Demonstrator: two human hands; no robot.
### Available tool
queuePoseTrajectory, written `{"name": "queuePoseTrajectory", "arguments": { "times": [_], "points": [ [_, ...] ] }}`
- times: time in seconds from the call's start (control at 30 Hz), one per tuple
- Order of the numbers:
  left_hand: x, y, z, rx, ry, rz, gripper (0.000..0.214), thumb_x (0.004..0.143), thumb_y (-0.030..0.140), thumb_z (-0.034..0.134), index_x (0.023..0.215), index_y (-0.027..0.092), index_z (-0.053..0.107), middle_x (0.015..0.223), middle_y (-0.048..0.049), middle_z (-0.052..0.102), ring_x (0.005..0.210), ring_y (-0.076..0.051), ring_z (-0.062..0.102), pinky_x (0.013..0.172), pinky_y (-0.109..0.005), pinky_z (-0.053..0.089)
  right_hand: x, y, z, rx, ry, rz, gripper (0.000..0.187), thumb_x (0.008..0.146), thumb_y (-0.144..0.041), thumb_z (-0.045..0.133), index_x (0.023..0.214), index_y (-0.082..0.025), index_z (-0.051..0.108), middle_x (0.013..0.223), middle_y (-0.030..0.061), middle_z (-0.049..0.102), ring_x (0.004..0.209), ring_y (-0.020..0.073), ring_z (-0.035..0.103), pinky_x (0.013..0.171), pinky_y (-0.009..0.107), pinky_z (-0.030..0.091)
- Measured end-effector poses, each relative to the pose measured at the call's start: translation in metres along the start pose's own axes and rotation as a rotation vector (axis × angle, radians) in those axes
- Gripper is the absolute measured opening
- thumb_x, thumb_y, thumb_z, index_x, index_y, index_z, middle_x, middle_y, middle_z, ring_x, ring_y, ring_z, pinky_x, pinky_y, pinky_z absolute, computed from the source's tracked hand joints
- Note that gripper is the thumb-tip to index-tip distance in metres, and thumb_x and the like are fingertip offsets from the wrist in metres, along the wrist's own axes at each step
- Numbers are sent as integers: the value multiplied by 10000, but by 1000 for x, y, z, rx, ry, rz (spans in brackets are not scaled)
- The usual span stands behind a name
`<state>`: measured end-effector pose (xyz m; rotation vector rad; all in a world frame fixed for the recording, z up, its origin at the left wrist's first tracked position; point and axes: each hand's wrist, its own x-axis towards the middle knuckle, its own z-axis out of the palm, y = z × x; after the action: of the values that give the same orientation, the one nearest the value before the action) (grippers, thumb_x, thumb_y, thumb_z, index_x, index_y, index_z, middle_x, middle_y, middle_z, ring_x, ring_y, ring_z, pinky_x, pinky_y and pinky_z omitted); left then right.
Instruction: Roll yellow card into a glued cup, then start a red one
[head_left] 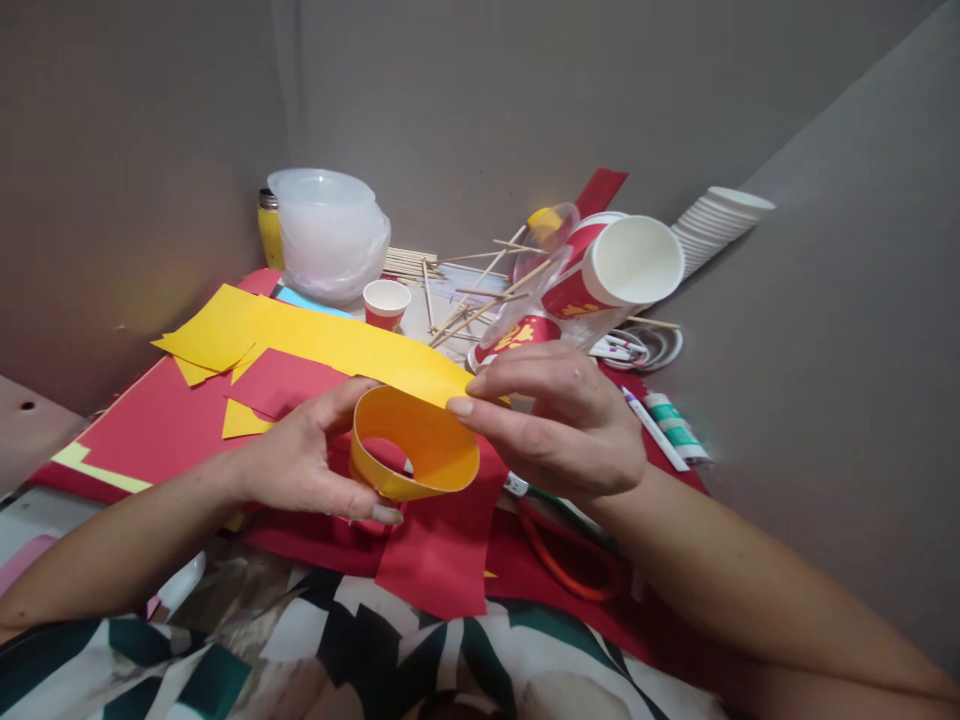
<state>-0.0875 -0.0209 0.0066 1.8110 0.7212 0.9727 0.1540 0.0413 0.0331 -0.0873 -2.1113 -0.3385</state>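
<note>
Near the middle, a yellow paper ring [420,450] is tilted so that I look through it. My left hand [315,450] grips its left side, with the thumb below and the fingers mostly hidden behind. A long yellow paper strip [322,335] runs along the ring's far side and off to the left. My right hand [570,415] pinches the strip's right end between its fingertips, right above the ring's far rim. Whether strip and ring are joined cannot be made out. Under the ring lies a red paper piece [442,550].
Red paper sheets [142,430] cover the left. Behind stand plastic bowls [326,235], a yellow jar [270,230] and a small paper cup [386,300]. Wooden sticks [465,310], large red-and-white cups [637,260] and a white cup stack [712,230] lie right. Orange-handled scissors [570,580] lie near my right forearm.
</note>
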Motion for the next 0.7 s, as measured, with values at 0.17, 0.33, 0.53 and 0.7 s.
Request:
{"name": "queuePoseTrajectory", "arguments": {
  "times": [0.17,0.33,0.53,0.7],
  "points": [
    [0,-3,-2,43,-3,18,570,656,275,857,1148,262,570,1084,-32,675,984,-228,692,852,-350,605,3,-3,0,22,28,27,183,875,-96,617,961,-233,702,860,29,687,772,145,677,681,286,587],
    [7,-11,-10,215,107,-62,785,649,314,865,1337,259,491,1281,-82,616,1157,-287,630,995,-394,538,6,-11,-2,30,193,407,272,847,-57,665,972,-293,719,860,33,693,765,166,682,644,297,593],
    [23,-43,-48,209,314,-93,764,665,313,847,1331,245,480,1242,-82,625,1157,-288,625,968,-376,535,7,-14,-10,298,539,791,315,810,-76,721,1001,-324,755,926,28,697,759,160,667,523,258,579],
    [32,-75,-81,221,642,-94,685,664,296,817,1253,199,480,1233,-95,628,1143,-303,618,971,-437,521,-2,-25,-28,440,581,1052,283,736,-136,801,965,-298,766,926,6,677,702,138,624,446,233,528]
  ]
}}
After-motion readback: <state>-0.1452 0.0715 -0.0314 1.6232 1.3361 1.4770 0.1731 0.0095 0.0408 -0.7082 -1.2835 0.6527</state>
